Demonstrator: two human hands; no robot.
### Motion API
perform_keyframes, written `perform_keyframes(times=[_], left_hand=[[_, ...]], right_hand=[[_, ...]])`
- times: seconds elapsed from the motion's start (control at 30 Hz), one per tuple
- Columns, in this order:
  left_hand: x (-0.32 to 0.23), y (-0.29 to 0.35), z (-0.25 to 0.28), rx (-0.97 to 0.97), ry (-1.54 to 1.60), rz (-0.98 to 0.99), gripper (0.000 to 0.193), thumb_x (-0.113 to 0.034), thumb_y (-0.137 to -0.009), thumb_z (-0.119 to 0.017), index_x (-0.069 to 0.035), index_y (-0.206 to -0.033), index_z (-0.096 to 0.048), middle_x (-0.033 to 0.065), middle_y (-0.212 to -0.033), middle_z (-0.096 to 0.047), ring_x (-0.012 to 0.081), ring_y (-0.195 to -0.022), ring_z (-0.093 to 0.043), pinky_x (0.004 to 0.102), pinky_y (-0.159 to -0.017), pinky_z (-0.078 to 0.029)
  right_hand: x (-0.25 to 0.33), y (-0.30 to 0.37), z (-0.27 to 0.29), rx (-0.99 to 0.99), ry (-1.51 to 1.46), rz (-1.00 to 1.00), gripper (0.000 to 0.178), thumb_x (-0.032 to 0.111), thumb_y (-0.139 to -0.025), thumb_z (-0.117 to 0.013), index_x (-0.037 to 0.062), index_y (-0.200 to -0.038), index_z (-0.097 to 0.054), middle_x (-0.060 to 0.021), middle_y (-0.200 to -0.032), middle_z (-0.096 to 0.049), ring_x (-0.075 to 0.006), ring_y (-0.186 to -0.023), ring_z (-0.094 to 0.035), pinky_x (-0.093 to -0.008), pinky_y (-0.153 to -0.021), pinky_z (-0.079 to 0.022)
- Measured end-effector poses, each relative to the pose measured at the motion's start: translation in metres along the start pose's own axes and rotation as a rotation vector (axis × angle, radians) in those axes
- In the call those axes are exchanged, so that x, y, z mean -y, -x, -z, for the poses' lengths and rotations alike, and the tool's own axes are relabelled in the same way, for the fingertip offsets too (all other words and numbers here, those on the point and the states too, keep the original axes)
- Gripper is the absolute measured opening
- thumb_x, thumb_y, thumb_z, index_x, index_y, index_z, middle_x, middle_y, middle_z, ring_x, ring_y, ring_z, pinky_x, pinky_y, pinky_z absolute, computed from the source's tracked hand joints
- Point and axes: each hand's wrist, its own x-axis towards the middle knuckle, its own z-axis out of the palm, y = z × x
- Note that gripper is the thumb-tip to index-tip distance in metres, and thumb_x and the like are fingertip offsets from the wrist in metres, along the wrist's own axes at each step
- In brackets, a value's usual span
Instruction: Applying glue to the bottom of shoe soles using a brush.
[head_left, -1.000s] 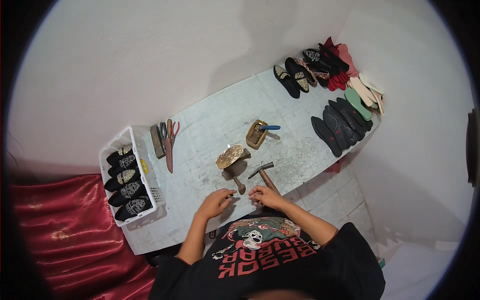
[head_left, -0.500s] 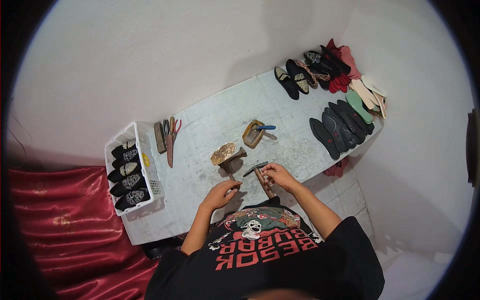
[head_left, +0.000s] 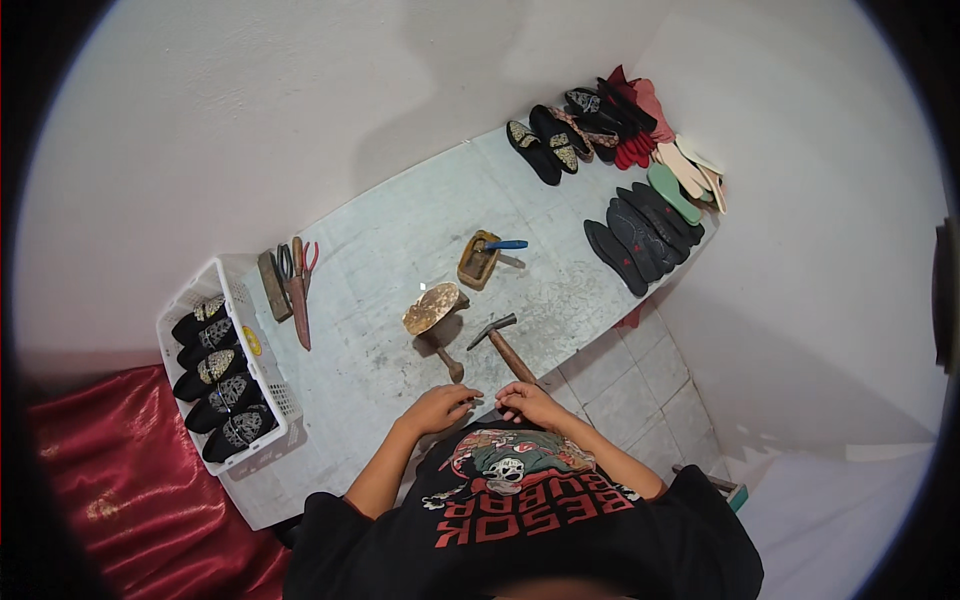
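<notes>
My left hand point(head_left: 440, 408) hovers at the table's near edge with its fingers loosely stretched and nothing visible in them. Beside it, my right hand point(head_left: 528, 403) has its fingers slightly bent and apart, also without an object. A hammer point(head_left: 511, 357) with a wooden handle lies on the table just beyond the right hand. Ahead of the left hand stands a metal shoe anvil point(head_left: 434, 308) with a worn, brown-stained top plate. Farther back sits a small yellowish tub point(head_left: 479, 262), a blue-handled brush point(head_left: 505, 245) resting across its rim.
At the left, a white basket point(head_left: 258, 350) holds several black embroidered shoes. Pliers point(head_left: 310, 258), a sheathed blade point(head_left: 299, 313) and a dark block point(head_left: 273, 285) lie beside it. Black soles point(head_left: 615, 258), colored insoles point(head_left: 675, 193) and shoes point(head_left: 533, 152) fill the far right end.
My right hand has drawn back from the hammer and come closer to my left hand. The hammer now lies free on the table. The whole view has shifted a little.
</notes>
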Motion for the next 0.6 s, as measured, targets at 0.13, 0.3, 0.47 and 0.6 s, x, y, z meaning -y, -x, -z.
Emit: perform_keyframes(times=[0.13,0.3,0.47,0.6], left_hand=[[0.005,-0.017,0.005,-0.017,0.05,-0.02,0.034,-0.015,-0.096,-0.059,-0.012,-0.129,-0.065,0.0135,-0.113,-0.067,0.0328,-0.105,-0.065,0.0429,-0.092,-0.051],[-0.014,-0.057,0.02,-0.093,-0.047,0.105,0.033,-0.02,-0.097,-0.058,-0.011,-0.128,-0.065,0.0141,-0.116,-0.069,0.0339,-0.106,-0.066,0.0434,-0.091,-0.052],[-0.027,-0.086,0.024,-0.388,-0.054,0.293,0.033,-0.022,-0.098,-0.059,-0.013,-0.129,-0.065,0.0151,-0.111,-0.071,0.0308,-0.087,-0.069,0.0399,-0.079,-0.055],[-0.032,-0.107,0.029,-0.332,-0.036,0.351,0.033,-0.022,-0.099,-0.058,-0.011,-0.129,-0.065,0.0154,-0.113,-0.07,0.0305,-0.09,-0.069,0.0395,-0.08,-0.055]], right_hand=[[0.02,-0.005,0.015,-0.039,-0.013,-0.01,0.025,0.023,-0.097,-0.062,0.007,-0.117,-0.063,-0.0009,-0.102,-0.07,-0.0074,-0.077,-0.063,-0.0204,-0.064,-0.048],[0.051,-0.028,0.065,-0.003,-0.013,0.0,0.023,0.017,-0.099,-0.059,0.0054,-0.119,-0.061,-0.0024,-0.106,-0.07,-0.0097,-0.08,-0.065,-0.0238,-0.067,-0.052],[0.078,-0.057,0.139,-0.089,-0.083,0.162,0.024,0.019,-0.094,-0.062,0.0074,-0.115,-0.062,-0.0027,-0.1,-0.069,-0.0112,-0.073,-0.063,-0.024,-0.061,-0.049],[0.098,-0.083,0.202,-0.118,-0.049,0.112,0.023,0.018,-0.093,-0.061,0.0059,-0.112,-0.064,-0.0033,-0.096,-0.069,-0.0114,-0.07,-0.062,-0.026,-0.059,-0.049]])
